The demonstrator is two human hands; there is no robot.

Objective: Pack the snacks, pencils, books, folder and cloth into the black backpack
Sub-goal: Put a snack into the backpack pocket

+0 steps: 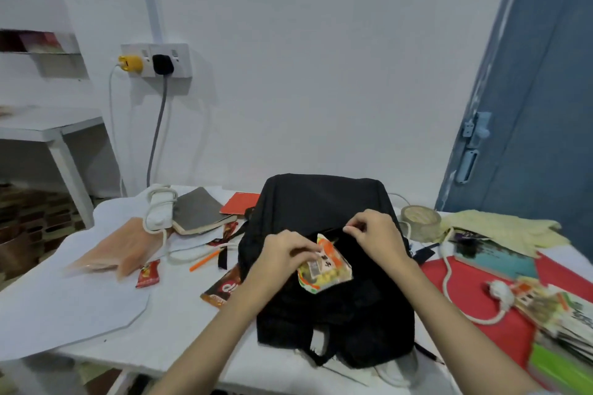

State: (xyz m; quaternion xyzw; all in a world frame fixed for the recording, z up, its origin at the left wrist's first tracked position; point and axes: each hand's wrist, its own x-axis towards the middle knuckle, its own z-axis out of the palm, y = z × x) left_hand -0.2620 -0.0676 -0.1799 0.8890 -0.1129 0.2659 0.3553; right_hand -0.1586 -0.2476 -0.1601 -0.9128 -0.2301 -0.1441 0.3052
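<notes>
Two hands work at the black backpack (327, 202), which lies flat near the middle of the white table (80, 308). The left hand (282, 253) has its fingers curled around a snack packet (324, 269) with orange and yellow print; the packet sits at the pocket opening on the upper face of the backpack, its upper end just under the opening's edge. The right hand (375, 234) pinches the black fabric edge of that opening between curled fingers.

Left of the backpack on the table: a brown snack wrapper (221, 290) touching the backpack's side, a small red snack packet (148, 273), an orange pencil (205, 260), a translucent orange folder (118, 247), a grey-covered book (200, 210), a red book (240, 203) partly behind the backpack, and a white power strip (159, 207) with its cord.

Right of the backpack: a roll of tape (421, 222), a pale yellow cloth (500, 229), a red sheet (481, 295) carrying a white cable (449, 285), a teal-covered book (495, 253), and a stack of printed books (558, 311) near the table's right edge.
</notes>
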